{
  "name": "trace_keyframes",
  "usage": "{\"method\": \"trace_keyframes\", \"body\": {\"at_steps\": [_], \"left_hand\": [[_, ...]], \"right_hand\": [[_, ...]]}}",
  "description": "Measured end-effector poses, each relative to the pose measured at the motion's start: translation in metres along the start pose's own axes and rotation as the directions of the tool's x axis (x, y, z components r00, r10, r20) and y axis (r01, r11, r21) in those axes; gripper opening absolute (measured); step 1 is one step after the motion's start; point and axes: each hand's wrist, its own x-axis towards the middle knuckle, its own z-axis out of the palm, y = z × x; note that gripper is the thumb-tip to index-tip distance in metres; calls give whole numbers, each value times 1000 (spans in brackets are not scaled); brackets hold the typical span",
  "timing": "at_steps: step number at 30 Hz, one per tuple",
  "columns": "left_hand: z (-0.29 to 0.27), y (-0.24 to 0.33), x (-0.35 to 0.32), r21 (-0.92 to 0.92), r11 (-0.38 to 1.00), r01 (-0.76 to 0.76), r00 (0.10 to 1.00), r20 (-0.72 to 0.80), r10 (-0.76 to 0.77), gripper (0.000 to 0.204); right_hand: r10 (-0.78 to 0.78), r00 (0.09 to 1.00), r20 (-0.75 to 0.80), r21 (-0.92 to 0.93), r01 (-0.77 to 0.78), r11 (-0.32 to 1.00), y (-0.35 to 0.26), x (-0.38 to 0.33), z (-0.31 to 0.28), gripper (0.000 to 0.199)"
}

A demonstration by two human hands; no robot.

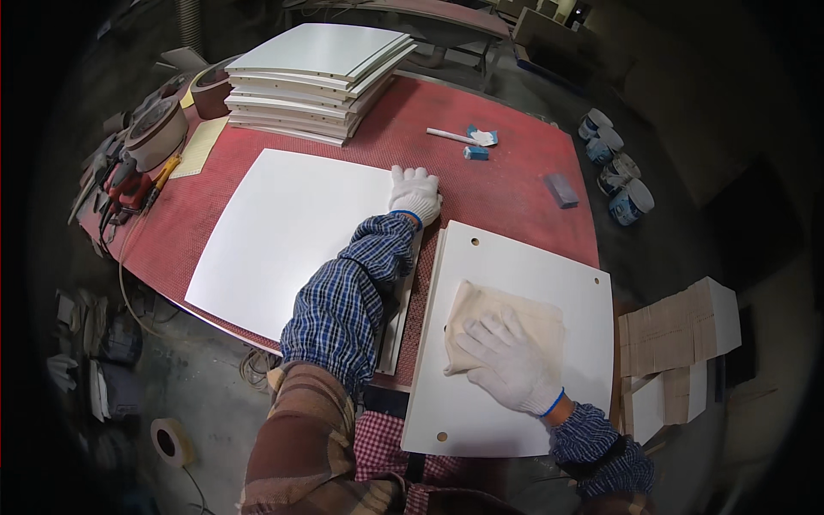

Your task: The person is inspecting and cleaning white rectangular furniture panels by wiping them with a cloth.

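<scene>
My left hand [415, 194], in a white knit glove, rests at the far right corner of a large white panel [287, 232], its fingers bent over the edge. That panel lies on the red table, and my left forearm crosses its right side. My right hand [506, 360], gloved too, lies flat with fingers spread on a beige cloth [468, 305]. Under the cloth is a second white panel [515, 253] with small holes near its corners. It appears to lie on another panel, overhanging the table's near edge. Part of the cloth is hidden by my hand.
A stack of white panels [318, 51] stands at the far left of the red table [506, 197]. Tape rolls [157, 133] and a red power tool [129, 184] sit at the left. Several tubs [631, 202] and cardboard-covered pieces [669, 330] are to the right.
</scene>
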Motion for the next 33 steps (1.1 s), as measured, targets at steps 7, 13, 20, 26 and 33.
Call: {"method": "trace_keyframes", "body": {"at_steps": [7,13,20,26,33], "left_hand": [[2,-17,-7,-2,1000,-31,998,54,31,35],[-16,-57,-25,59,997,-53,991,124,45,37],[-49,-91,-47,-3,997,-71,968,243,70,59],[-109,-137,-132,-122,990,-67,992,-113,54,78],[-114,-310,-270,204,855,477,878,-71,-473,73]], "right_hand": [[0,1000,-31,55,2,999,-1,-4,4,62],[32,999,-25,32,-31,999,-4,-7,7,61],[60,997,-52,83,-55,995,-6,-7,10,60],[89,993,-77,30,-87,996,5,-9,15,59],[79,993,-90,-78,-86,993,8,-20,27,60]]}}
